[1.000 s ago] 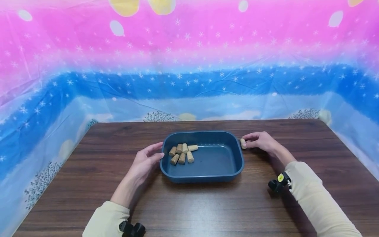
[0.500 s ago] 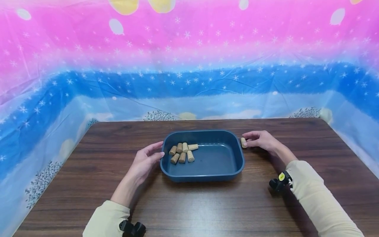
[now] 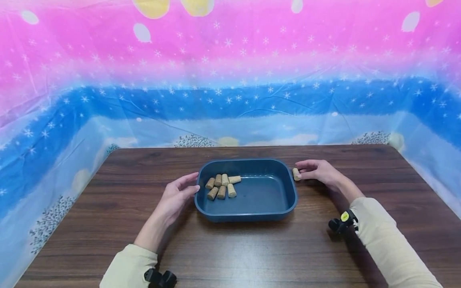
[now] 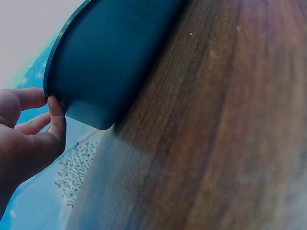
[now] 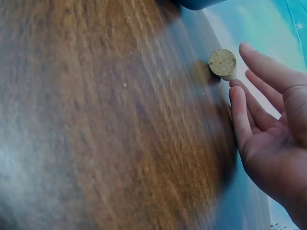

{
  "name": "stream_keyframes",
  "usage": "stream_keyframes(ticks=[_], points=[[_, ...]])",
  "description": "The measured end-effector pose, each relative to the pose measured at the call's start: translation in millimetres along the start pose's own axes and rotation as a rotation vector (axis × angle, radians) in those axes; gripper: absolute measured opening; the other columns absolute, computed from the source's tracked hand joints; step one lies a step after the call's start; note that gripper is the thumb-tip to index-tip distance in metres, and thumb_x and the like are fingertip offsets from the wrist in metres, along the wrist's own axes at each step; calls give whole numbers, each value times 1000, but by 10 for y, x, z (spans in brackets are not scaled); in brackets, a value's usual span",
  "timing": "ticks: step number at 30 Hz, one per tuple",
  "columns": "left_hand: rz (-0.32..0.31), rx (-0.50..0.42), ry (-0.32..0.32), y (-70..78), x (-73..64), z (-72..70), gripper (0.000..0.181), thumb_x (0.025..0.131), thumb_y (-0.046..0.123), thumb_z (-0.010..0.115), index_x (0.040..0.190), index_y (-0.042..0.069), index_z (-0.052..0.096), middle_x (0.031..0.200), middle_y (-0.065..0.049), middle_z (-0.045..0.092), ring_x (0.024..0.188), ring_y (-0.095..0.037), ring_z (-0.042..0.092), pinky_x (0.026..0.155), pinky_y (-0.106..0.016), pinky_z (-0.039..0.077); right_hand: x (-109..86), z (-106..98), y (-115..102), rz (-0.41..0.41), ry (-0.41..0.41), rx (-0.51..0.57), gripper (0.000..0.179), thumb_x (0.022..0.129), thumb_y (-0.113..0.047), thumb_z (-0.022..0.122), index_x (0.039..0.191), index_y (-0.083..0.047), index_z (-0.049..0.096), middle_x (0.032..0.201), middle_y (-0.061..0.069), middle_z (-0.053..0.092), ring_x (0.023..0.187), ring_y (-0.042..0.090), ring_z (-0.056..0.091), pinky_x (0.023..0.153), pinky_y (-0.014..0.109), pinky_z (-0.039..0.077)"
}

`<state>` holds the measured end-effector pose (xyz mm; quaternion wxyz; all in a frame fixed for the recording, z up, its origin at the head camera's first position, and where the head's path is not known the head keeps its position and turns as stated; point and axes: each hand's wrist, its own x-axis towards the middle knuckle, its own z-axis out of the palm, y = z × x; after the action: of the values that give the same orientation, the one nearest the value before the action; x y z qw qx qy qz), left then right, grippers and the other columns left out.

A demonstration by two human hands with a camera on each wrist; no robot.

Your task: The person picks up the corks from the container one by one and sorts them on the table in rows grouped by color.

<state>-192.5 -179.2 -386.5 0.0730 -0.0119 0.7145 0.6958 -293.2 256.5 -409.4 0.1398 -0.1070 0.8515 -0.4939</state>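
A deep, dark blue rectangular dish [image 3: 252,216] stands mid-table in the head view. Several tapered corks [image 3: 221,193] are grouped in its left part, most in two rough rows. My left hand [image 3: 176,200] holds the dish's left rim, thumb and fingers at the edge, also seen in the left wrist view [image 4: 29,139]. At the right end of the dish, outside it, one more cork [image 3: 296,174] is on the table. My right hand [image 3: 320,174] has its fairly straight thumb and fingers beside this cork; in the right wrist view its round end [image 5: 222,63] shows near the fingertips.
The dark wooden table [image 3: 234,252] has rounded far corners. Behind it and along its sides hangs a pink and blue patterned cloth [image 3: 230,100]. Black wrist cameras [image 3: 340,223] are worn at both cream sleeves.
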Motion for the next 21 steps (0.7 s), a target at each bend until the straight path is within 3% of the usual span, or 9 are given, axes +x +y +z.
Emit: stream_keyframes(ticks=[7,13,16,21], points=[[9,-11,6,-7,7,6,49,95,-2,54,142,-3,42,142,-20,43,116,-26,52,88,-25,49,-43,-14,-38,-2,56,194,60,90,-16,70,140,6,44,138,25,47,101,8,59,83,24,50],[10,-8,6,-2,1,9,49,95,-2,54,143,-3,41,142,-20,43,115,-25,53,89,-25,49,-118,-48,-266,-15,120,223,63,91,-22,69,142,4,42,142,23,45,101,3,58,94,33,48],[9,-13,6,-4,4,11,49,95,-2,54,143,-3,41,142,-20,43,114,-24,54,88,-25,49,-141,-36,-387,-34,122,202,63,91,-25,69,141,4,43,140,22,47,104,6,58,96,40,46],[15,-18,2,-2,5,13,49,95,-2,54,142,-4,41,142,-21,42,113,-24,54,88,-24,49,-173,59,-574,-44,110,163,57,93,-26,67,137,5,48,137,24,48,120,29,52,99,47,43]])
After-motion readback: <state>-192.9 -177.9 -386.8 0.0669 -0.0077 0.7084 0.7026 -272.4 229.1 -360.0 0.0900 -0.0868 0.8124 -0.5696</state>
